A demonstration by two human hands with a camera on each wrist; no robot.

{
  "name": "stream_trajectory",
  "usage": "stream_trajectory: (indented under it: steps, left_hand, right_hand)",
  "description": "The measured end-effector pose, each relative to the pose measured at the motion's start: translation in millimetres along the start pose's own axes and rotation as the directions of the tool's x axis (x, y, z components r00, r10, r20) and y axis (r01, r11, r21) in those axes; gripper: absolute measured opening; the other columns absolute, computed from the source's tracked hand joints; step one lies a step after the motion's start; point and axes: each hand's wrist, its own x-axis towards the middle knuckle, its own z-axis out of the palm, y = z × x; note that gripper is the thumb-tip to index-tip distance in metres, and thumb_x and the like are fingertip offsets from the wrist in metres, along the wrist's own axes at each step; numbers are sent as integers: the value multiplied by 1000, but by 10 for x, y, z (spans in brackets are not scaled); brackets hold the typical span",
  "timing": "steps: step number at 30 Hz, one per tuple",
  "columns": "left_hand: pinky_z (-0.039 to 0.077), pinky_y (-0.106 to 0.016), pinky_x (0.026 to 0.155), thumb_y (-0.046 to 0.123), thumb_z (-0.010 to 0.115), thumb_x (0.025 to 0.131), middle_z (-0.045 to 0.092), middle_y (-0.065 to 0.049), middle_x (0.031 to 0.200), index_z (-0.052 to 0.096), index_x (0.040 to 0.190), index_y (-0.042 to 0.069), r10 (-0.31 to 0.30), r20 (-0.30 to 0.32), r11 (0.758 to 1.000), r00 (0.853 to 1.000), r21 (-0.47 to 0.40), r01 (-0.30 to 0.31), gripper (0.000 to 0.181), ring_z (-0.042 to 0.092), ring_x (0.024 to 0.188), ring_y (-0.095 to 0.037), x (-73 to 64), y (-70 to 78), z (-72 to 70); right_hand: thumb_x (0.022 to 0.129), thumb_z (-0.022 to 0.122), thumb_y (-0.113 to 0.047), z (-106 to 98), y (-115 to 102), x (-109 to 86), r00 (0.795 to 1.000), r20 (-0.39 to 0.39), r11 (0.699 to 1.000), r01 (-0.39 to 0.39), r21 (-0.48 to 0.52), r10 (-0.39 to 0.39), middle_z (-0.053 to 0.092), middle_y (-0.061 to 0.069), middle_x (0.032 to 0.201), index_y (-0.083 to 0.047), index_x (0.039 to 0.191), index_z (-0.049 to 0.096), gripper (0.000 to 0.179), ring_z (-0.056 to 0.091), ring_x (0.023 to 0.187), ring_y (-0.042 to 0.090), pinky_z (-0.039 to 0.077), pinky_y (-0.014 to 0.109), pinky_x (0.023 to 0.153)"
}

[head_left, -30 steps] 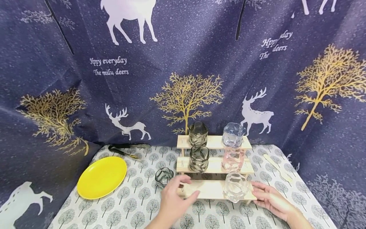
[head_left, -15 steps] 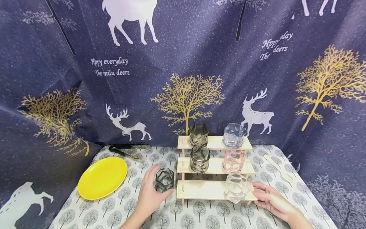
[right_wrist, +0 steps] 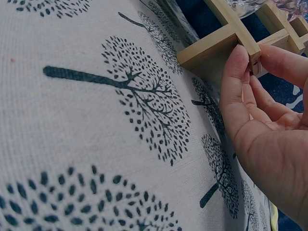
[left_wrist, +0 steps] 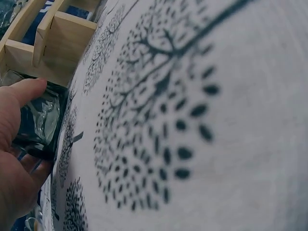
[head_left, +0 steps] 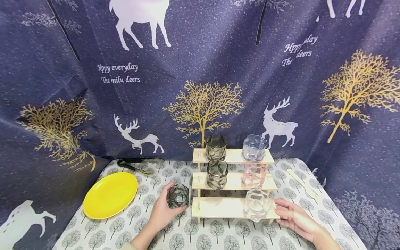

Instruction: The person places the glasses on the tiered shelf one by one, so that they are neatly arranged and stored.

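Note:
My left hand [head_left: 163,211] holds a dark grey glass cup [head_left: 179,196] that stands on the tablecloth, left of the rack. In the left wrist view, the thumb and fingers lie around this cup [left_wrist: 44,115]. On the other side, my right hand [head_left: 297,219] pinches the right end of the lowest shelf of a three-tier wooden rack [head_left: 220,207]; the right wrist view shows thumb and fingertips on the wooden edge [right_wrist: 248,45]. A clear cup [head_left: 257,205] sits on that shelf's right part. The middle tier bears a dark cup [head_left: 217,174] and a pink cup [head_left: 254,175].
On the top tier are another dark cup [head_left: 215,147] and a bluish cup [head_left: 254,148]. A yellow plate [head_left: 110,195] lies at the left, with black tongs [head_left: 134,165] behind it. A pale flat utensil [head_left: 302,183] lies at the right. A patterned curtain hangs behind.
My left hand has moved left from the lowest shelf to the dark grey cup and closed around it. The right hand stays at the rack's end.

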Motion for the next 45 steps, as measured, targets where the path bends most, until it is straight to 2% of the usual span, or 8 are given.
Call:
stream_trajectory:
  steps: [8,14,18,23,28,34,36,45]
  left_hand:
    - [58,-48,94,24,101,66,66,-11,132,46,149,18,-36,-52,999,998,6,36,100,68,111,-31,-7,-6,-2]
    - [57,-47,96,24,102,63,67,-9,132,49,144,21,-44,-103,999,994,8,45,97,69,112,-30,-32,27,-19]
    - [57,-47,95,25,102,63,68,-10,131,49,143,17,-33,-148,999,989,5,34,96,68,112,-31,-47,82,-52]
    - [58,-47,94,22,102,64,67,-8,132,50,143,17,-38,-179,998,983,-51,29,95,68,114,-31,-74,195,-106]
    - [57,-43,95,22,103,61,67,-1,128,55,140,20,-11,-202,998,979,-69,-3,93,67,113,-23,-133,354,-152]
    - [54,-46,98,22,104,59,69,7,123,57,138,29,46,-182,994,982,-86,-62,92,65,110,-14,-221,557,-149]
    - [53,-50,97,23,104,59,69,9,123,56,138,32,37,-171,994,985,-91,-54,93,66,108,-14,-252,626,-131]
    - [45,-63,102,30,104,55,72,8,122,53,135,30,27,-94,994,995,-100,-36,95,67,108,-20,-311,826,46]
  right_hand:
    - [110,38,0,8,-9,21,1000,0,1000,8,-1,-8,68,3,131,-27,134,61,43,67,108,13,57,28,92]
    - [110,39,0,9,-13,27,1000,-5,1000,3,4,-3,68,5,131,-26,134,60,41,67,108,14,57,29,92]
    - [110,38,0,9,-18,24,1000,-5,1000,4,0,-4,68,5,131,-25,134,60,41,67,108,14,57,29,92]
    - [110,39,-1,12,-19,20,1000,-13,1000,-1,-12,1,68,4,130,-26,134,61,40,67,106,12,57,28,91]
    - [111,39,-2,14,-7,7,1000,-13,1000,-12,1,12,68,4,130,-26,133,61,40,67,108,13,56,29,93]
    - [111,38,-1,15,-3,-9,1000,-7,1000,-10,8,10,68,2,130,-27,132,62,41,67,109,12,56,28,92]
    - [111,37,-1,16,-3,-10,1000,-4,1000,-8,7,8,68,1,129,-28,132,62,42,67,108,11,56,27,92]
    - [111,37,-2,35,-22,-2,1000,-3,1000,-11,16,11,68,2,130,-28,132,63,42,67,109,12,56,27,92]
